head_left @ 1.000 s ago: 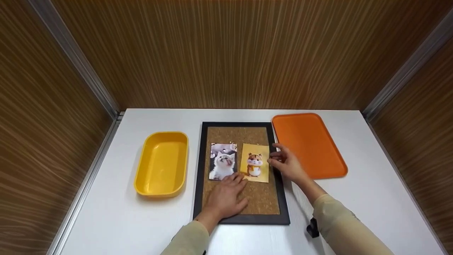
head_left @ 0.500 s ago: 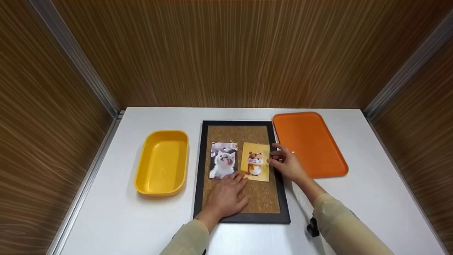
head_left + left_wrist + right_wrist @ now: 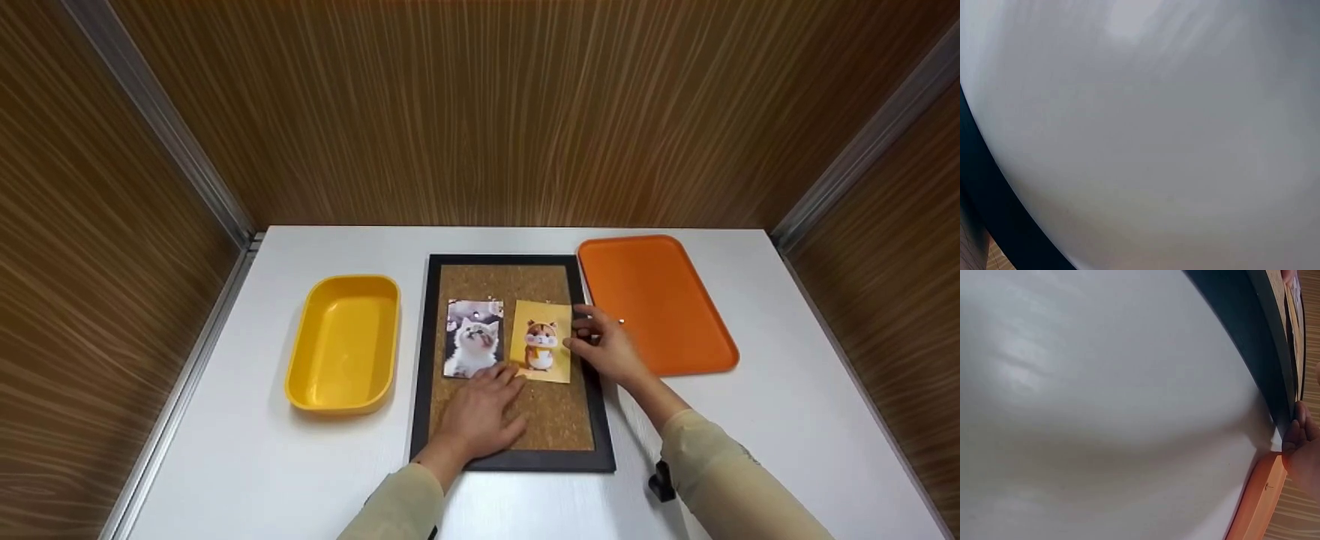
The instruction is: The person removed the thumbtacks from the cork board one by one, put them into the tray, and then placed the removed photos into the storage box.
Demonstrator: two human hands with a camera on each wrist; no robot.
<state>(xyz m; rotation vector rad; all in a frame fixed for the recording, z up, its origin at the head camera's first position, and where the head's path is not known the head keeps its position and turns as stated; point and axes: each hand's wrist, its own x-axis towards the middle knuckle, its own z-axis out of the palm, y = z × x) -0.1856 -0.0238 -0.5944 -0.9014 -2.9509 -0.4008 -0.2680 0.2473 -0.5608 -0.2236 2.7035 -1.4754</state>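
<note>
Two bare hands at work on a cork board point(image 3: 502, 281) in a black frame point(image 3: 600, 431), and here's how they stand! Left hand point(image 3: 480, 416) lies flat across the lower part of the board, fingers straight and slightly spread, a wide grip clasping nothing, fingertips at the bottom edge of the kitten picture point(image 3: 472, 349) and the near corner of the hamster picture point(image 3: 541, 345). Those two cards sit side by side on the cork, kitten on the left, hamster on the right! Over to the right hand point(image 3: 611, 349): thumb and forefinger apart at the hamster card's right edge, but the view is poor, so I can't tell whether that grip pinches anything. Just beyond it, an orange tray point(image 3: 652, 307); away left, a yellow tub point(image 3: 341, 345), all on a white surface point(image 3: 225, 465)!
</note>
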